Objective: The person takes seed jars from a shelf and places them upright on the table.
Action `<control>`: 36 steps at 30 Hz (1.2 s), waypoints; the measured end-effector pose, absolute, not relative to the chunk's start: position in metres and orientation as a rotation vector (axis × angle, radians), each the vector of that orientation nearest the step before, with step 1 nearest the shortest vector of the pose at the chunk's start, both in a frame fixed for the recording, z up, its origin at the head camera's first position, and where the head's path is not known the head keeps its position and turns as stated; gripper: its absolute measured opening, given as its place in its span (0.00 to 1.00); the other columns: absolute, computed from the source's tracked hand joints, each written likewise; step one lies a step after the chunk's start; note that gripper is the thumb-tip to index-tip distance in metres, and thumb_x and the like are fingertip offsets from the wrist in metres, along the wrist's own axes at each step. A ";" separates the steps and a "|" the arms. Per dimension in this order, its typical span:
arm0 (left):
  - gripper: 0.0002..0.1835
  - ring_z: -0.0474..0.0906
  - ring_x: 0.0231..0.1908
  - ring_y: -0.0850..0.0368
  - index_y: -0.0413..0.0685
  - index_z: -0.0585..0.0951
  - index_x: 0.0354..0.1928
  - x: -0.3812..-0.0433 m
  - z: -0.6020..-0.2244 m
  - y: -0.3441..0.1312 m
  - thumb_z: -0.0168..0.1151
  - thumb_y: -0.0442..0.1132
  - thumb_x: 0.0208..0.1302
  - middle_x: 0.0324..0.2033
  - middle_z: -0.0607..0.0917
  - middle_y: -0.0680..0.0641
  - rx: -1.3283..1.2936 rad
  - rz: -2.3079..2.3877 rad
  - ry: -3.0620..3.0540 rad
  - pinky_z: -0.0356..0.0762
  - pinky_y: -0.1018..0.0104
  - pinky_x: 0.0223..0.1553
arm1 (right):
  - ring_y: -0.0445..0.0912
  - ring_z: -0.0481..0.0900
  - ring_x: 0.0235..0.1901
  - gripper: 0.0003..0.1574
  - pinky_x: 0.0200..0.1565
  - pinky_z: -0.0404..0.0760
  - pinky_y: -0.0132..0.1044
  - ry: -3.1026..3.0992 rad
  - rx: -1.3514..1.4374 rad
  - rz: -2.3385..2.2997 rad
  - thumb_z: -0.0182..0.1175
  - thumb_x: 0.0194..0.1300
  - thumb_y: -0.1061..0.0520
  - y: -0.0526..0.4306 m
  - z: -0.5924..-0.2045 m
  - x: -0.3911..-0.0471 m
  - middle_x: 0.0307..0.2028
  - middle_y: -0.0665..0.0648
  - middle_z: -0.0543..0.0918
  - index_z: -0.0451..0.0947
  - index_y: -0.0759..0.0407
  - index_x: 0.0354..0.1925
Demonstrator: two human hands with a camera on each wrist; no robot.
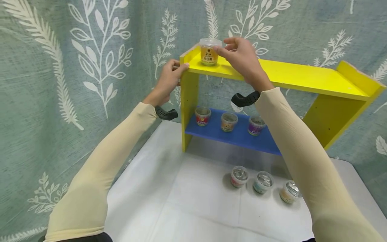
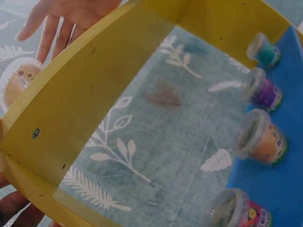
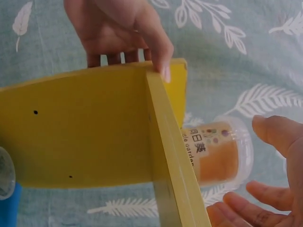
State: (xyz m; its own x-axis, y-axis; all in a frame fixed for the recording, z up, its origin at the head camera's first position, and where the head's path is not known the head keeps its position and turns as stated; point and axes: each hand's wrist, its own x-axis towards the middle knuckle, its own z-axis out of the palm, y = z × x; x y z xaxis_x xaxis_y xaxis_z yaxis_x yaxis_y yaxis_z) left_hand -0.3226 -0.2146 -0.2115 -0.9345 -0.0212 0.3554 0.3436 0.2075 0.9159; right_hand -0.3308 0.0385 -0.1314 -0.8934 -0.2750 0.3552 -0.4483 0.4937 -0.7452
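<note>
Right hand (image 1: 243,58) poised at an orange-labelled tub (image 1: 210,51) standing on the far-left end of the yellow top shelf (image 1: 302,76), fingers spread and relaxed around it, apart from it in the right wrist view. Left hand (image 1: 169,80) gripping the shelf's left corner, thumb on top, fingers curled behind. Three tubs (image 1: 228,121) on the blue lower shelf (image 1: 239,136), three more (image 1: 262,183) nearer on the white table (image 1: 187,201).

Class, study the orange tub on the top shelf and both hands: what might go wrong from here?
1. The orange tub stands near the yellow shelf's left front corner; a nudge from the right hand, open beside it, might tip it off.
2. The left hand grips the shelf's end; a pull there may shake the tubs on the blue shelf.
</note>
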 end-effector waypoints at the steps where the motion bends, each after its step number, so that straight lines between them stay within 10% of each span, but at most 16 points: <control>1: 0.21 0.75 0.51 0.51 0.51 0.72 0.56 -0.323 -0.212 -0.214 0.59 0.57 0.75 0.54 0.78 0.46 -0.305 -1.789 -2.198 0.74 0.57 0.47 | 0.48 0.73 0.66 0.47 0.66 0.72 0.40 -2.556 0.616 1.359 0.62 0.69 0.31 0.038 -0.131 -0.332 0.70 0.56 0.72 0.65 0.49 0.76; 36: 0.21 0.77 0.51 0.49 0.49 0.72 0.57 -0.324 -0.213 -0.217 0.59 0.56 0.75 0.55 0.78 0.44 -0.341 -1.812 -2.176 0.76 0.54 0.50 | 0.48 0.75 0.59 0.46 0.63 0.74 0.37 -2.477 0.638 1.598 0.67 0.67 0.38 0.017 -0.131 -0.352 0.60 0.55 0.76 0.65 0.55 0.74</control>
